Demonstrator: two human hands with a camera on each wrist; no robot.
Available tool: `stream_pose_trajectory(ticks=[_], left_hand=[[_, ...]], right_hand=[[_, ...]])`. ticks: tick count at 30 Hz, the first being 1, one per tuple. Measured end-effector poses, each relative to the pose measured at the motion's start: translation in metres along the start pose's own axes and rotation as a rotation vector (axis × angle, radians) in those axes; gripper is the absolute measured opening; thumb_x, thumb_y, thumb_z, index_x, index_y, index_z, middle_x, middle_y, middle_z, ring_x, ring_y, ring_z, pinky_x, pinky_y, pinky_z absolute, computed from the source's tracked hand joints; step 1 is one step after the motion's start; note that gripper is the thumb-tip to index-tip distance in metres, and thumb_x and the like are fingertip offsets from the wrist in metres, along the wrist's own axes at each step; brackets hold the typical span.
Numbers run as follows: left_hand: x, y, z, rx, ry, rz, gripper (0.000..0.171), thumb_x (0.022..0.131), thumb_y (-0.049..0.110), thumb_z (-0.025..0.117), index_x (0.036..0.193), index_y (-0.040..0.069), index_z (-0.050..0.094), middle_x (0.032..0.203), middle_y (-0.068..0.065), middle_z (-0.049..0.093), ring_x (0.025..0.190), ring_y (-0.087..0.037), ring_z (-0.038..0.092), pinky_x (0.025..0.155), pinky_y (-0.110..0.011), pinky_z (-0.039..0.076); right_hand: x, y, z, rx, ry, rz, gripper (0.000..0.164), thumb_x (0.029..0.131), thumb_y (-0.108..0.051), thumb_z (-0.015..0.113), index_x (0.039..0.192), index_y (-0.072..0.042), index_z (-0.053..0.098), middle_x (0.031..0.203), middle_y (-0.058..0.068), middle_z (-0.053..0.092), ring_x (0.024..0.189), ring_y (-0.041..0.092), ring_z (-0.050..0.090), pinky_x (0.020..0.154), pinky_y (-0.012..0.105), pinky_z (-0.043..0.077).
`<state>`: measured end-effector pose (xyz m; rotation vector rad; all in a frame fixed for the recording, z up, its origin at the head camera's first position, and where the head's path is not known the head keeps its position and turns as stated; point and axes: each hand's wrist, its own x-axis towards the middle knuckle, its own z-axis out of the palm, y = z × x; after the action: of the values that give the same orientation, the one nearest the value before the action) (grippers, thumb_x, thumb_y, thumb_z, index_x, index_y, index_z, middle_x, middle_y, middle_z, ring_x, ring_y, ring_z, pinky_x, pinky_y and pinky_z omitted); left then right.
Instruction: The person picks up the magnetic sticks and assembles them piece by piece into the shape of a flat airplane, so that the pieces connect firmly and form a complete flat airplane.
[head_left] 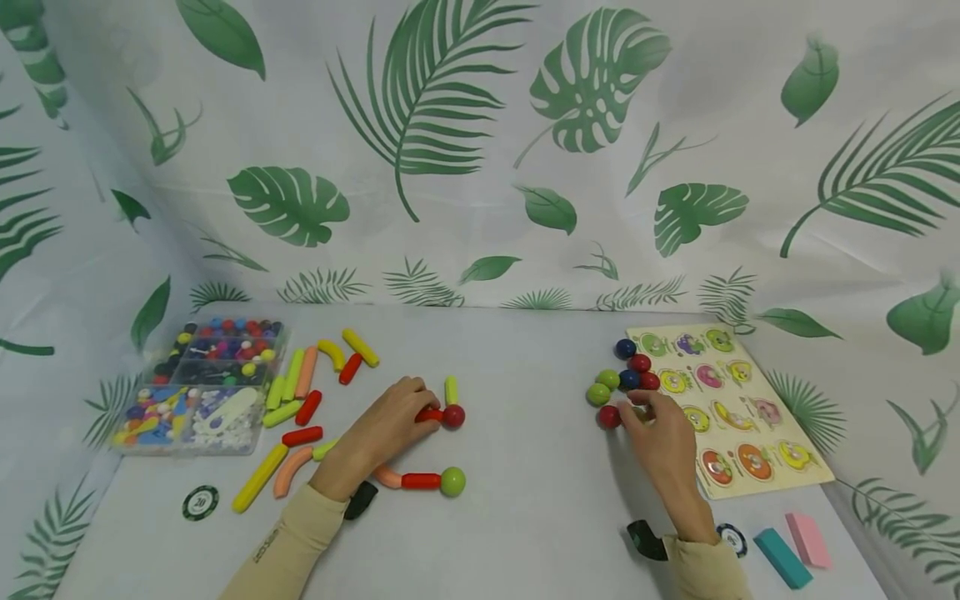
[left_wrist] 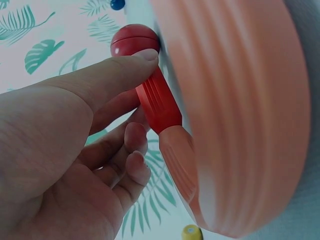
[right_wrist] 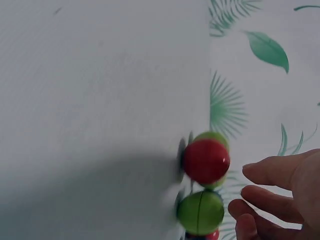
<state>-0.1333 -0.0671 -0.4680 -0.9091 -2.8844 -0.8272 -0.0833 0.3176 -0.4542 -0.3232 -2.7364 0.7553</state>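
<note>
My left hand (head_left: 393, 421) pinches a short red rod (left_wrist: 159, 102) between thumb and fingers. A red ball (head_left: 453, 416) sits at the rod's end, by the thumb tip. In the left wrist view the rod's other end meets a curved salmon piece (left_wrist: 240, 100). My right hand (head_left: 663, 437) hovers beside a cluster of balls, its fingers slightly bent and apart from them in the right wrist view. Closest to it are a red ball (right_wrist: 206, 161) and a green ball (right_wrist: 201, 212). Another green ball in the head view is partly hidden by the right hand.
A divided bead box (head_left: 198, 387) stands left, beside loose rods such as a yellow rod (head_left: 259, 477). Near the left forearm, a red rod (head_left: 421, 481) joins a green ball (head_left: 453, 482). A fruit puzzle board (head_left: 750, 454) lies right, with teal (head_left: 782, 558) and pink blocks (head_left: 808, 540) below.
</note>
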Motion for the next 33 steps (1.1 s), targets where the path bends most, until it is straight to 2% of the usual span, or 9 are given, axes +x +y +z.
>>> stream_pose_trajectory(ticks=[6, 10, 22, 29, 33], left_hand=[[0.000, 0.000, 0.000, 0.001, -0.005, -0.010, 0.020, 0.088, 0.021, 0.081, 0.103, 0.008, 0.076, 0.095, -0.001, 0.063, 0.087, -0.013, 0.052, 0.076, -0.026, 0.050], [0.000, 0.000, -0.001, -0.002, 0.000, -0.003, 0.021, 0.087, 0.020, 0.081, 0.103, 0.007, 0.076, 0.095, -0.002, 0.063, 0.087, -0.013, 0.052, 0.076, -0.026, 0.050], [0.000, -0.003, 0.002, -0.006, -0.008, 0.005, 0.020, 0.088, 0.021, 0.081, 0.103, 0.008, 0.076, 0.093, 0.000, 0.061, 0.085, -0.012, 0.050, 0.074, -0.024, 0.049], [0.000, -0.004, 0.002, -0.010, -0.019, -0.008, 0.020, 0.088, 0.021, 0.081, 0.103, 0.009, 0.077, 0.093, 0.001, 0.061, 0.085, -0.012, 0.050, 0.074, -0.024, 0.049], [0.001, -0.005, 0.002, -0.017, -0.021, -0.003, 0.019, 0.088, 0.021, 0.080, 0.103, 0.009, 0.077, 0.093, 0.001, 0.061, 0.085, -0.011, 0.050, 0.075, -0.024, 0.049]], right_hand=[[-0.008, 0.015, -0.011, -0.051, -0.060, 0.013, 0.033, 0.096, -0.026, 0.070, 0.117, -0.001, 0.070, 0.109, 0.019, 0.065, 0.096, 0.030, 0.057, 0.072, 0.034, 0.042], [-0.010, 0.021, -0.014, -0.076, -0.070, 0.018, 0.037, 0.093, -0.025, 0.074, 0.121, -0.001, 0.068, 0.110, 0.019, 0.064, 0.096, 0.031, 0.056, 0.070, 0.033, 0.041], [-0.008, 0.033, -0.007, -0.076, -0.126, 0.077, 0.046, 0.090, -0.022, 0.078, 0.128, 0.000, 0.063, 0.115, 0.020, 0.066, 0.096, 0.030, 0.055, 0.072, 0.034, 0.042], [-0.007, 0.026, -0.008, -0.064, -0.054, 0.057, 0.045, 0.091, -0.027, 0.077, 0.125, 0.000, 0.064, 0.113, 0.019, 0.066, 0.097, 0.029, 0.055, 0.073, 0.035, 0.042], [-0.002, 0.012, -0.008, -0.027, -0.055, 0.025, 0.045, 0.093, -0.028, 0.074, 0.127, 0.000, 0.063, 0.113, 0.019, 0.066, 0.099, 0.029, 0.055, 0.076, 0.033, 0.043]])
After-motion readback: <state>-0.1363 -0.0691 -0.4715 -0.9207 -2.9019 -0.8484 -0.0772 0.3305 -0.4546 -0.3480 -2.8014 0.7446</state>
